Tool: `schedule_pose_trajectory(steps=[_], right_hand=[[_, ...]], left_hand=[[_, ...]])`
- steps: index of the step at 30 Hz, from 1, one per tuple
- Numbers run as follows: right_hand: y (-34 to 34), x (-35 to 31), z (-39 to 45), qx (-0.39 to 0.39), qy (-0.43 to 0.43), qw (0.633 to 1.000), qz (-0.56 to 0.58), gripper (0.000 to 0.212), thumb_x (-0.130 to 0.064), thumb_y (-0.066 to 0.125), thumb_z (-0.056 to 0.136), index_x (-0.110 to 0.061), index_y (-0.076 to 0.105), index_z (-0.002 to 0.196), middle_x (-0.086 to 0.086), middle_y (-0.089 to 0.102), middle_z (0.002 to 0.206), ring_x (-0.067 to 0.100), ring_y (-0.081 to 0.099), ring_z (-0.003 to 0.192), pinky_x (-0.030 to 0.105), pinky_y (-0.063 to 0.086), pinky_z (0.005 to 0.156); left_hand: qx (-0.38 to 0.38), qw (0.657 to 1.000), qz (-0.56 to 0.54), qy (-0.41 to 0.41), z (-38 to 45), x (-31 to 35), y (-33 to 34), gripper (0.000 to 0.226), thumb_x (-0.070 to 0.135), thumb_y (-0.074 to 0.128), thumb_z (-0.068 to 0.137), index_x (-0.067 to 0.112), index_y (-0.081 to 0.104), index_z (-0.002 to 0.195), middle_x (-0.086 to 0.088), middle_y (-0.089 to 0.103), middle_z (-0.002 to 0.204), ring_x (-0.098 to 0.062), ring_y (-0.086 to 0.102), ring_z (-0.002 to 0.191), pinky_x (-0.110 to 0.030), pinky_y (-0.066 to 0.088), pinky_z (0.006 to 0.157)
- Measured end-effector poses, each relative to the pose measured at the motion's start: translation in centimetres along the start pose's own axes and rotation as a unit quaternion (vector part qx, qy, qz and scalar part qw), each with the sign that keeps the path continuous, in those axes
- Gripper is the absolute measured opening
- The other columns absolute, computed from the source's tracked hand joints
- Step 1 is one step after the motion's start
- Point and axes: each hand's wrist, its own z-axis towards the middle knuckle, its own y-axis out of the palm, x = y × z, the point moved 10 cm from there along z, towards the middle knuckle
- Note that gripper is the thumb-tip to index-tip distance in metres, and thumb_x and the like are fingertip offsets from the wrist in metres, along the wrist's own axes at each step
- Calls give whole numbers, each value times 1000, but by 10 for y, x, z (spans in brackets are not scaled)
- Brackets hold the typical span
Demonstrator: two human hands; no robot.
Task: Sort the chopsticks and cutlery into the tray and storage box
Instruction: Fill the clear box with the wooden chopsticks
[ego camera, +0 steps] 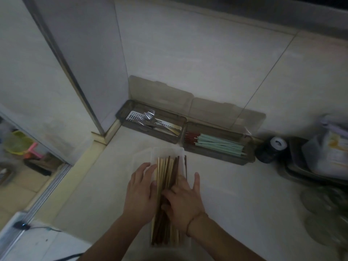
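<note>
A clear plastic tray [143,157] lies lengthwise on the counter in front of me, filled with pale and dark wooden chopsticks [166,170]. My left hand [140,193] rests flat on the bundle's left side, fingers spread. My right hand [183,201] presses on the bundle from the right, fingers curled over the sticks. At the back wall stand two grey storage boxes with lids up: the left box [130,127] holds metal cutlery [150,119], the right box [216,155] holds mint-green and red chopsticks [218,144].
A dark round container with a white top [271,149] stands right of the boxes. Bags and a dark pan [323,153] crowd the right edge, with glassware [323,213] below. A tiled wall corner juts out at left, and the counter drops off to the left.
</note>
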Motion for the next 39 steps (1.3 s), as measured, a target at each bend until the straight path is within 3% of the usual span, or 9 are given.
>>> schedule_pose_trajectory(steps=[5,7,10,12,16,28,33,36,39], right_hand=[[-10,0,0,57,-31,997,40,26,-46,42,80,-34,65,83,-14,61,80,19,51,113,62,3,108],[-33,12,-1,144,-31,981,129,18,-36,47,87,-32,64,87,-13,61,86,13,50,105,49,19,110],[-51,66,-13,277,75,918,274,16,-23,50,88,-24,66,88,-7,62,87,13,51,91,25,40,88],[-27,90,-12,220,135,932,255,20,-24,46,87,-27,65,91,-6,63,93,17,53,93,24,40,81],[24,84,-11,81,76,987,113,24,-34,43,78,-32,62,92,0,59,99,29,54,94,39,50,76],[22,152,-75,134,240,961,34,38,-54,43,75,-29,71,78,-7,68,73,24,62,68,30,49,55],[14,158,-74,148,232,961,-9,36,-48,43,78,-31,72,64,-8,57,58,23,55,60,25,40,49],[1,169,-77,125,282,951,10,25,-39,52,90,-31,71,76,-5,67,66,23,61,58,23,35,50],[-33,176,-94,214,293,931,44,19,-36,56,89,-26,72,85,2,67,63,27,61,49,24,37,49]], left_hand=[[0,1000,-3,-4,0,0,-1,51,35,27,94,19,44,139,-3,39,142,-21,38,126,-42,40,100],[0,1000,-1,-5,0,0,-1,51,36,27,93,19,44,139,-3,39,142,-21,38,126,-41,40,100],[0,1000,-6,-2,0,0,-1,50,35,28,93,21,43,138,0,38,142,-19,37,127,-41,40,102],[0,1000,-8,-3,1,0,-1,51,35,28,92,22,43,138,1,38,142,-18,36,128,-41,39,103],[-3,1000,-5,-10,1,1,-2,53,37,26,91,22,42,139,2,37,143,-18,35,129,-41,38,105],[-2,1000,-4,-15,0,-1,0,52,36,28,91,23,43,139,2,36,145,-17,33,130,-40,36,105],[4,1000,-8,-9,0,0,-2,54,40,24,92,22,44,139,1,37,144,-17,33,130,-38,33,105],[6,1000,-8,-6,0,1,-2,53,40,25,92,22,44,138,1,37,143,-17,33,130,-36,32,104],[10,1000,-12,-7,0,0,-2,53,40,25,92,22,45,138,2,37,143,-15,32,130,-35,31,104]])
